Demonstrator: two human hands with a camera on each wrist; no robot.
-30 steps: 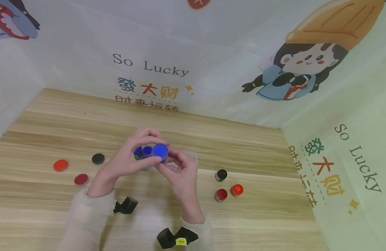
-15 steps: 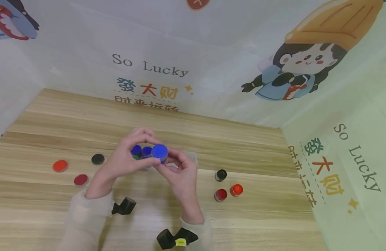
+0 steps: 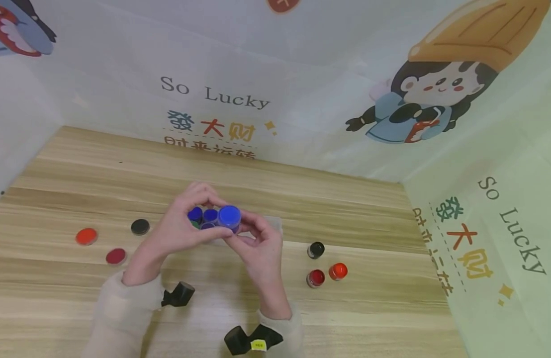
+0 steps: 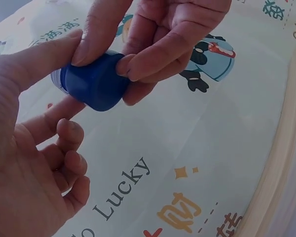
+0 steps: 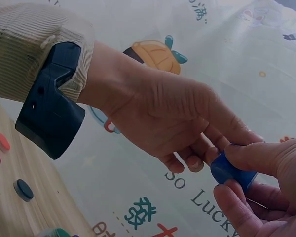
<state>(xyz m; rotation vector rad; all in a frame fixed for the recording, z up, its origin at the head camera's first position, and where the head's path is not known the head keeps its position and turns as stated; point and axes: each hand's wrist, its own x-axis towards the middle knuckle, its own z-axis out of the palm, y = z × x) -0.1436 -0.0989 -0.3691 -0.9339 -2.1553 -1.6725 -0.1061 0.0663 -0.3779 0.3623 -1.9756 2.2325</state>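
Wood tabletop (image 3: pixel 378 308), printed cloth (image 3: pixel 302 59) behind; blue jar (image 3: pixel 229 217) held up betw L hand (image 3: pixel 173 222) & R hand (image 3: pixel 260 252), each grip pinching it; risk: round side + uneven squeeze or sudden twist, jar could pop loose

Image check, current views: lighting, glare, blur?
Head: brightest of the three, pale sheen on the wooden table low centre, no obvious motion blur; left wrist: dim, blue jar in shade; right wrist: also dim, backdrop prints look faint toward the top right.
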